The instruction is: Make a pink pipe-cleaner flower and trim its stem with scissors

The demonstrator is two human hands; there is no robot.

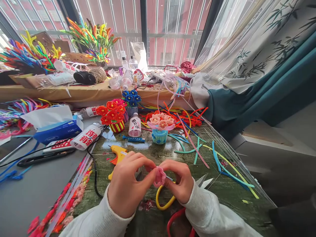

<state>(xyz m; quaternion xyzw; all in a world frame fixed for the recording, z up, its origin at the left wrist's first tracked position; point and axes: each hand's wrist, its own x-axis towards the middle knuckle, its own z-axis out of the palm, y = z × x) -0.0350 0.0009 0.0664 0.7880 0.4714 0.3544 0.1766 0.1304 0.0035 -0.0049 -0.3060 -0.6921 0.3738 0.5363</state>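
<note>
Dark, glossy green boards form the worktop [229, 200] under strong window light. Nearest, at the bottom edge of the frame, a red handle loop [170, 225] lies partly under the right sleeve [209, 210], and just above it a yellow loop [159, 204] curves below the fingers. Slightly below the frame's centre is a small ruffled pink piece [160, 177]: the left grip [129, 184] is drawn to a pinch at its left edge, and the right grip [179, 179] is pinched close at its right side, beside a pale sliver I cannot make out. To handle it well, I'd keep the left pinch light and steady, work with the right fingertips in small turns, and avoid flattening the frill. Give the pointed metal blades [206, 183] beside the right cuff some room, likewise the yellow glue gun [120, 152] behind the left knuckles, whose tip could be hot. Beyond, right of centre, pale pink blooms [162, 121] in a blue pot [159, 137] offer a comparison for petal spread. Farther back, across the upper frame, a ledge [86, 92] fronts the windows [168, 33].
</note>
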